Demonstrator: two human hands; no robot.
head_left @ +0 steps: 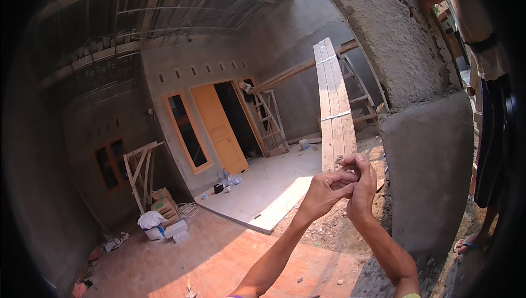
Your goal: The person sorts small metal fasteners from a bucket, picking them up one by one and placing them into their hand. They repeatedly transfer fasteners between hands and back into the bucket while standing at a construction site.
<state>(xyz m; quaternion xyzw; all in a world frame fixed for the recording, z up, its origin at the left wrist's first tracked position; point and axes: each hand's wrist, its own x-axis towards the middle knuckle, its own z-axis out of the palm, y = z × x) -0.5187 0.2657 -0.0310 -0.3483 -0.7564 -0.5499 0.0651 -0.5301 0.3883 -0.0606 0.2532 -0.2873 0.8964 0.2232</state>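
My two hands meet in front of me, right of centre. My left hand [327, 189] has its fingers curled in against my right hand [361, 188]. The fingers of the right are bent over and pressed close to the left. Whatever lies between them, if anything, is hidden by the fingers. Just beyond my fingertips is the near end of a long wooden plank bundle [336, 101], tied with pale bands at two places. Its far end rests high on a wooden scaffold beam [298, 74].
To the right stands a rough cement pillar [430, 172], with a person [493, 150] in dark striped trousers and sandals beyond. Ladder-like wooden frames [268, 117] flank the orange door [219, 128]. A tiled step [263, 188] rises ahead. Boxes [164, 205] and a bucket [154, 231] sit left.
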